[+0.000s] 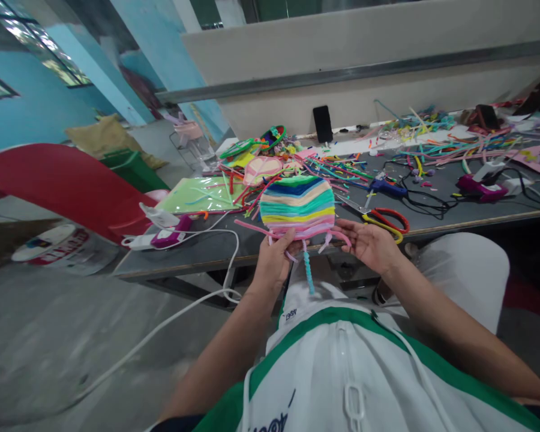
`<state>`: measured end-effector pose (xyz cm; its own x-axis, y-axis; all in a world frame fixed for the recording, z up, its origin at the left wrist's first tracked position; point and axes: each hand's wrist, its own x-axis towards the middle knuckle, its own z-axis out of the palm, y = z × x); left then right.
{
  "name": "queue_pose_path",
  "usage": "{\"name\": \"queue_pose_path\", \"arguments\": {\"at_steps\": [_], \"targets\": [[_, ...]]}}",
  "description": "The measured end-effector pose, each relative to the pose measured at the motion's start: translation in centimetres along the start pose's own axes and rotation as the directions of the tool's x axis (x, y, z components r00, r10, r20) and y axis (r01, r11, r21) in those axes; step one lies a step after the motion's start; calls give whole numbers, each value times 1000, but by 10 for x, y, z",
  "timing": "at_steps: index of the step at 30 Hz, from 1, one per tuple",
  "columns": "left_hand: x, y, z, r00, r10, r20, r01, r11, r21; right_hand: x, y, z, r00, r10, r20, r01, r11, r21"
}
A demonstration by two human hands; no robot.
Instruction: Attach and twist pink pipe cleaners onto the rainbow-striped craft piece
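Observation:
I hold up a round woven piece (297, 204) made of striped pipe cleaners in blue, green, cream, teal, yellow and pink. Loose pink ends and a light blue strand hang from its lower edge. My left hand (274, 258) grips the bottom left of the piece, fingers closed on the pink strands. On the bottom right, my right hand (369, 243) pinches a pink strand end. Both hands hover in front of the near edge of the grey table (198, 249), above my lap.
Red-handled scissors (382, 221) lie just behind my right hand. Two glue guns (389, 188) (479, 186) with cables, several loose pipe cleaners (337, 168), other woven pieces (261, 168) and a black phone (323, 123) cover the table. A red chair (67, 186) stands left.

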<state>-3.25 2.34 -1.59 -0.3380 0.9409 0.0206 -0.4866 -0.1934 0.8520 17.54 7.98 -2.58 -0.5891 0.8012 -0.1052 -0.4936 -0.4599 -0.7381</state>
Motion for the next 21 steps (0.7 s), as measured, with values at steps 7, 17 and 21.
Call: {"name": "queue_pose_path", "arguments": {"at_steps": [7, 17, 21], "targets": [[3, -3, -4, 978, -152, 143, 156, 988, -19, 15, 5, 12, 993, -58, -101, 43, 989, -145], [-17, -14, -21, 900, -358, 249, 405, 898, -173, 22, 14, 6, 977, -80, -196, 55, 990, -129], [-22, -19, -22, 875, -428, 225, 459, 882, -105, 19, 18, 7, 982, -65, -177, 42, 991, -129]]}}
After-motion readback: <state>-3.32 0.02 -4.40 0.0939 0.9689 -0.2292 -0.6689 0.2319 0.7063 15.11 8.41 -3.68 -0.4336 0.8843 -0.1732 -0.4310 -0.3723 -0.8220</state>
